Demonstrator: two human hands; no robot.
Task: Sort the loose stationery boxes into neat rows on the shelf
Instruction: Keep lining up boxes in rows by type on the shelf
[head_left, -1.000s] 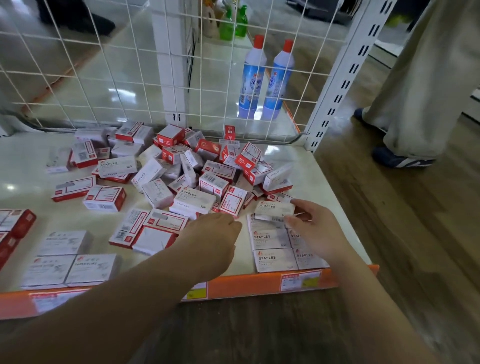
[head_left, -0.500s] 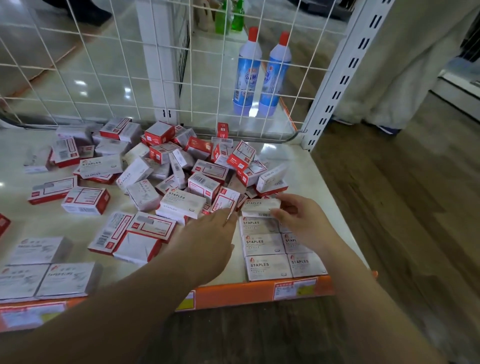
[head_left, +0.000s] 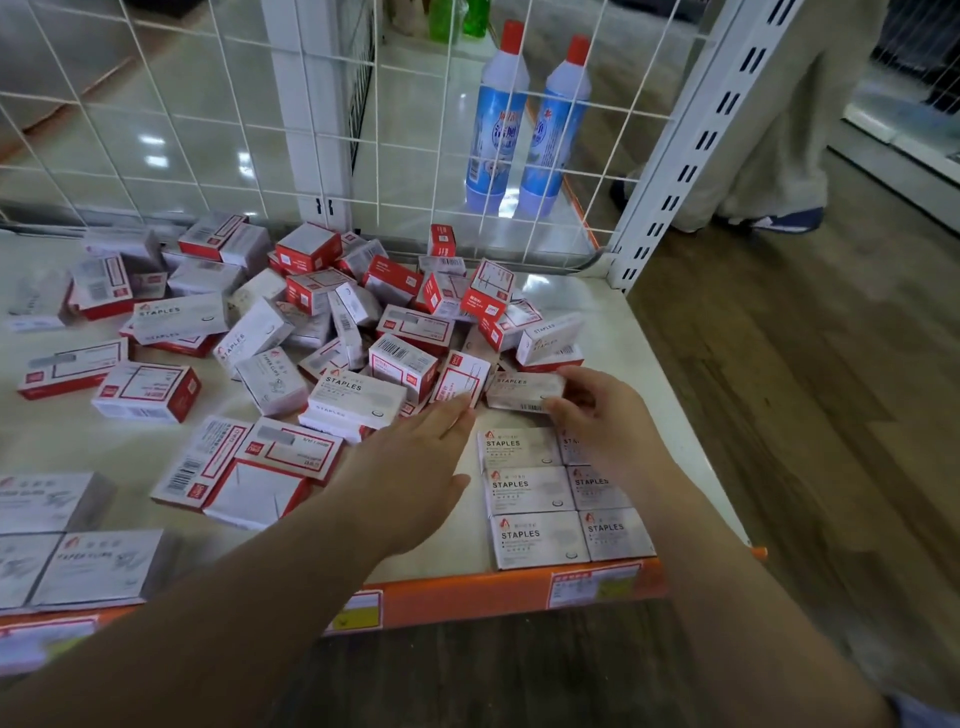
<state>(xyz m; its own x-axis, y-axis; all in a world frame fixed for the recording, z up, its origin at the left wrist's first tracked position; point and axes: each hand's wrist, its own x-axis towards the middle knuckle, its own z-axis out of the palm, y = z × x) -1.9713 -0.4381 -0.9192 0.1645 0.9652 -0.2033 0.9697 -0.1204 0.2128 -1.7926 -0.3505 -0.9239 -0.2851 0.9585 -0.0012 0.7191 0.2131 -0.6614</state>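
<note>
Right hand (head_left: 597, 410) gripping staples box (head_left: 524, 392), now lifting it off neat rows (head_left: 540, 488) toward 12 o'clock; left hand (head_left: 415, 467) reaching flat, fingers released. Next row slot getting filled, likely.

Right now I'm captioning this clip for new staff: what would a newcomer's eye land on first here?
First, the jumbled heap of red-and-white cardboard stationery boxes across the middle of the pale shelf. Next, the right hand pinching a grey staples box just above the tidy block of grey staples boxes at the front right edge, the left hand flat beside it. Behind the wire grid stand two blue red-capped bottles.
</note>
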